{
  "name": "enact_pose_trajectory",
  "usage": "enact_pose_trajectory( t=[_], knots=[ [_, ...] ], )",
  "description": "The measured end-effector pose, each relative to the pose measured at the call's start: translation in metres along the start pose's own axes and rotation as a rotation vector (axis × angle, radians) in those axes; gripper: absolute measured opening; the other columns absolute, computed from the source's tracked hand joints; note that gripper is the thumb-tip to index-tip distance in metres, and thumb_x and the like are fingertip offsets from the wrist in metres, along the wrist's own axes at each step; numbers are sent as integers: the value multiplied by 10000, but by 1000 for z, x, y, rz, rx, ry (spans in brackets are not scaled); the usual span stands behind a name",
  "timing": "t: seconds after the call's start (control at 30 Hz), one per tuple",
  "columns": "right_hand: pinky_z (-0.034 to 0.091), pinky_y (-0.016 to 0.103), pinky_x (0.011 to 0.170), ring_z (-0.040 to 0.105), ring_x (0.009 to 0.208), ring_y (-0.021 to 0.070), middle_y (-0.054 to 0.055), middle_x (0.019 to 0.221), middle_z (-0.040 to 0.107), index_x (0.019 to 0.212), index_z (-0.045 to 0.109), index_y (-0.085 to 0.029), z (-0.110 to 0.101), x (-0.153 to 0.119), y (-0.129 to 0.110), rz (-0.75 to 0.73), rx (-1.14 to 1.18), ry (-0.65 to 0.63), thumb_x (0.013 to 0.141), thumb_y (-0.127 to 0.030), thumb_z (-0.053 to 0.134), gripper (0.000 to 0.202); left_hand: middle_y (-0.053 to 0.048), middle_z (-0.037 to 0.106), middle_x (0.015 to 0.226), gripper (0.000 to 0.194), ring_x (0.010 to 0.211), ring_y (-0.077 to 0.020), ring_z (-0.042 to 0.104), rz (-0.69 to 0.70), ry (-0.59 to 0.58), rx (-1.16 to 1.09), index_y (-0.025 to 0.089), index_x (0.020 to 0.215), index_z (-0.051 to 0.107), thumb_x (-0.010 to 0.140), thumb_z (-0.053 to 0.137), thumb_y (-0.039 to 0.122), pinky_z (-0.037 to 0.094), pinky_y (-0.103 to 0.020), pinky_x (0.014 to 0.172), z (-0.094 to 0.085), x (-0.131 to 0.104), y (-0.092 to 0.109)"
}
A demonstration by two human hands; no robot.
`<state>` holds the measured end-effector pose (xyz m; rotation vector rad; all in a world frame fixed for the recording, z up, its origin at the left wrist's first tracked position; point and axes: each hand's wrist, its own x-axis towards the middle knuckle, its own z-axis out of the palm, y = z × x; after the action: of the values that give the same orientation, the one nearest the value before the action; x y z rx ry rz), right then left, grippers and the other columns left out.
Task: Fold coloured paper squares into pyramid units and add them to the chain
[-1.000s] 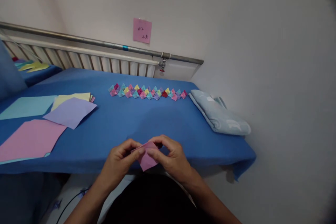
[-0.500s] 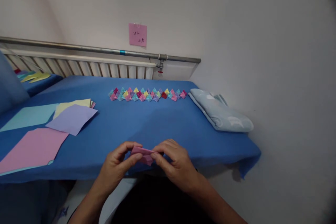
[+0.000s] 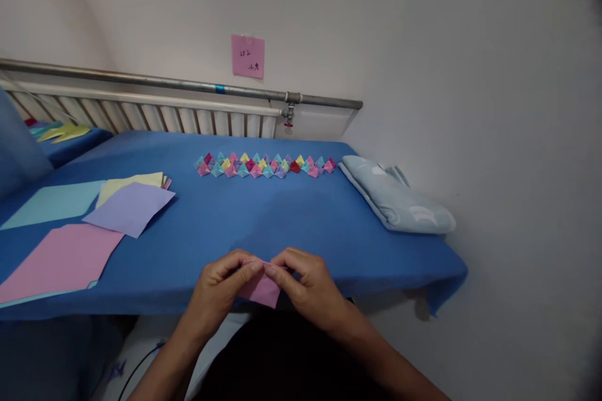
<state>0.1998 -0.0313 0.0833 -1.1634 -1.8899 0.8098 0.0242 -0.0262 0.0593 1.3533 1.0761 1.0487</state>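
Note:
A small folded piece of pink paper (image 3: 264,292) is held up at the near edge of the blue-covered table, its lower flap hanging toward me. My left hand (image 3: 224,285) pinches its upper left part between thumb and fingers. From the other side my right hand (image 3: 305,283) grips the upper right part, and the two thumbs nearly meet at the top fold. The fingertips behind the paper are hidden. Farther back lie folded paper pieces (image 3: 255,168) in pink, blue, yellow, purple and red, set out in rows.
On the left lie loose sheets: pink paper (image 3: 61,263), purple paper (image 3: 134,208), light blue paper (image 3: 54,203) and yellow paper (image 3: 129,185). A folded pale blue blanket (image 3: 397,197) rests at the right. Behind the table stand a radiator (image 3: 188,118) and a metal pipe (image 3: 155,79).
Both thumbs have come together at the top of the pink paper. Its lower flap now hangs flatter and shows more surface. The camera view has shifted slightly.

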Motion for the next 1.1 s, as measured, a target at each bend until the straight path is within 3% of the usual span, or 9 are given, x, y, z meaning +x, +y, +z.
enact_pose_trajectory(
  t=[0.13,0.23,0.5,0.6,0.77,0.9,1.1],
  knots=[
    [386,216,599,481,622,104,-28,643,553,700,621,-176,3,2,9,236,260,-49,802,-353,603,206,31,575,637,264,615,-94,470,-136,83,-124,191,699,686,737,687,452,368,-197,571,4,6,-3],
    [397,227,631,487,641,106,-24,684,572,740,644,-169,6,1,17,333,421,-126,747,-311,625,144,40,547,597,292,563,-80,441,-205,134,-231,177,664,662,688,725,461,348,-187,527,6,8,-6],
    [395,248,668,495,671,113,-4,742,603,782,685,-166,8,2,23,408,540,-108,721,-319,625,175,10,609,683,283,607,-97,492,-270,69,-258,171,799,691,698,716,434,385,-203,578,6,6,-8],
    [377,229,608,456,593,92,-18,688,584,801,685,-161,11,3,21,455,576,-139,699,-306,637,184,9,594,662,279,587,-102,480,-235,90,-219,164,740,666,707,697,439,371,-213,560,6,6,-10],
    [324,205,517,394,504,68,-49,564,494,671,632,-157,13,2,20,494,558,-172,705,-216,588,81,34,526,607,289,552,-93,439,-203,127,-225,171,634,574,704,694,426,350,-209,528,5,8,-13],
    [315,195,488,407,497,67,-42,568,504,699,628,-150,12,0,24,526,538,-147,735,-242,598,104,73,441,555,319,510,-71,377,-179,180,-262,179,606,510,698,706,413,306,-185,492,6,9,-15],
    [317,191,478,409,493,65,-44,577,509,681,598,-157,13,-3,30,514,524,-152,743,-288,601,145,80,432,539,343,497,-66,362,-201,191,-281,174,596,506,678,711,436,292,-181,482,10,11,-14]
  ],
)
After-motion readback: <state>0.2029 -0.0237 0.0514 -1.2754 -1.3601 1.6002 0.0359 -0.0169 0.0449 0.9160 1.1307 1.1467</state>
